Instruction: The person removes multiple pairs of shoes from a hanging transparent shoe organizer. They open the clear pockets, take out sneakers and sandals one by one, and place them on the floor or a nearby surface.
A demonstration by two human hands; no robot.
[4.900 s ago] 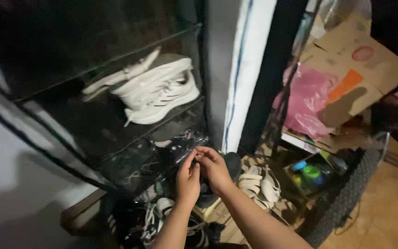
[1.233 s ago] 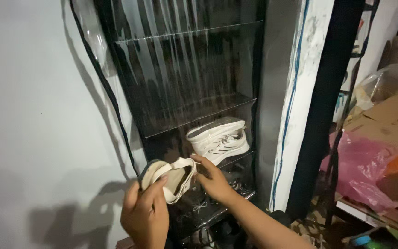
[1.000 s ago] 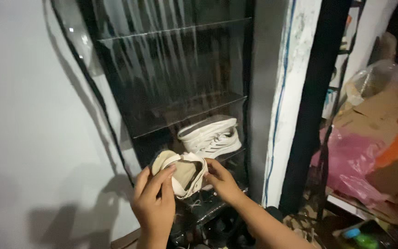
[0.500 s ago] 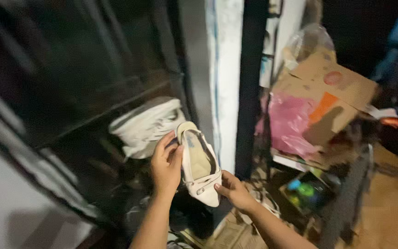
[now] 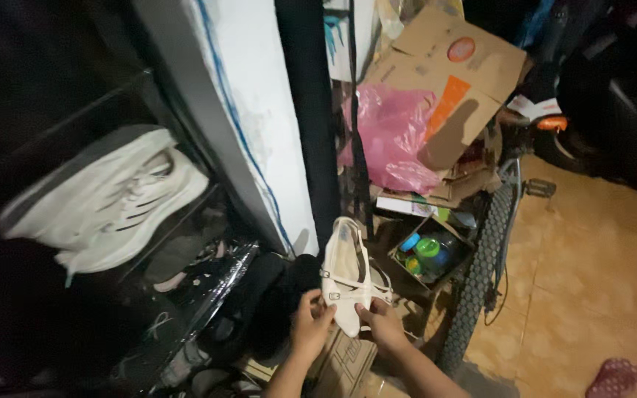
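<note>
- Both hands grip one white strappy sandal at lower centre of frame: left hand pinches its lower left edge, right hand holds its lower right edge w/ thumb up on the sole. Sandal is upright, toe end up, well clear of the rack.
- Grip is at the bottom end only, so the long upper part is unsupported. Judgement: it could tip fwd or twist out of the fingers if one hand lets go.
- Loose straps & buckles across the mid part could snag on the black plastic cover or on the dark shoes jammed just left of the hands.
- Shoe rack at left is dim & crowded; white sneakers sit tilted on a shelf, sticking out past the edge. A bump from an arm may knock them down.
- Bike tyre stands just right of the hands, w/ a box of bottles between. Little elbow room, so the right forearm may brush the tyre & dirty the sandal.
- Cardboard piece lies under the wrists, on the clutter. Probably unstable as a resting spot.
- Pink bag & big carton lean at upper centre; cannot tell how firmly they sit.
- Frame is blurred, so fine strap detail is unclear.
</note>
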